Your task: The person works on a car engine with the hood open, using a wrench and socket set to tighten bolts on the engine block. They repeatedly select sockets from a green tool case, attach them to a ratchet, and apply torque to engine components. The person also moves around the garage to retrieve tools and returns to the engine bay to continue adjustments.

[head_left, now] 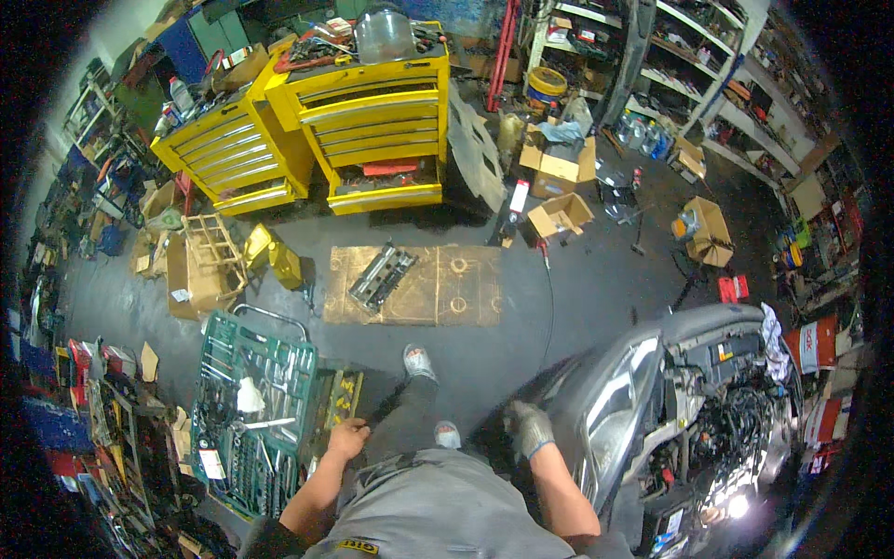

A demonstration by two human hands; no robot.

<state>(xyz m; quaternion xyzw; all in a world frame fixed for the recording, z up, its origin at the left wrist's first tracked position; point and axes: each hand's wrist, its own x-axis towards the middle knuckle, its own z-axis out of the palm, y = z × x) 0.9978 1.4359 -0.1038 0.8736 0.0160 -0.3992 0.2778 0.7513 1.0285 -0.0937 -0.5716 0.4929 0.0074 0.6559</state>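
My left hand (348, 438) is bare and hangs beside a green tool case (256, 401). Its fingers are curled in, and whether anything is inside them is hidden. The case lies open and holds sockets, wrenches and a white bottle-like thing (250, 395). My right hand (531, 429) wears a pale work glove and is close to the front of a dark car (568, 401); its fingers are too blurred to read. The car's engine bay (717, 410) is exposed. Ahead, a long dark-and-silver engine part (384, 278) rests on a flattened cardboard sheet (447, 284).
Yellow tool cabinets (372, 121) stand ahead, a lower drawer pulled out. Cardboard boxes (559, 163) and a red-ended hose (548, 270) lie at the right. A carton with a wooden frame (200, 270) and a yellow container (273, 253) sit at the left. Shelves (689, 74) line the far right.
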